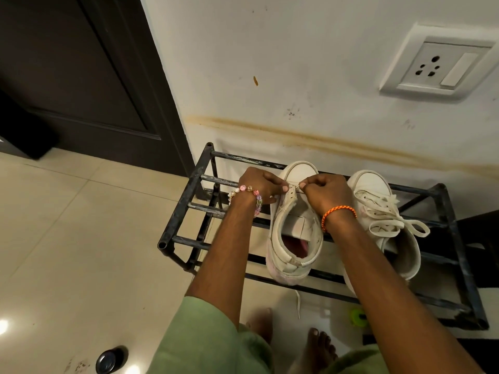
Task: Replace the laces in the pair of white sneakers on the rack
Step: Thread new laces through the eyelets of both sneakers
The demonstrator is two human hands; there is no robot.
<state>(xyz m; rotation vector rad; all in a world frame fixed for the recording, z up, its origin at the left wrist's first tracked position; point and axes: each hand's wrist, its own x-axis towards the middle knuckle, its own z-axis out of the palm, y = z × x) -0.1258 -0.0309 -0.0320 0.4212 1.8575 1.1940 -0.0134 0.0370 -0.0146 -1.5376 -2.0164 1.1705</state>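
Two white sneakers stand on a black metal rack, toes toward the wall. The left sneaker has an open throat with almost no lacing. My left hand and my right hand sit over its front eyelets, each pinching an end of a thin white lace stretched between them. The right sneaker is fully laced, its bow lying loose to the right. A white lace end hangs down below the rack's front bar.
The rack stands against a stained white wall with a socket plate. A dark door is at the left. Tiled floor lies in front, with a round black object and a green object under the rack. My bare feet are below.
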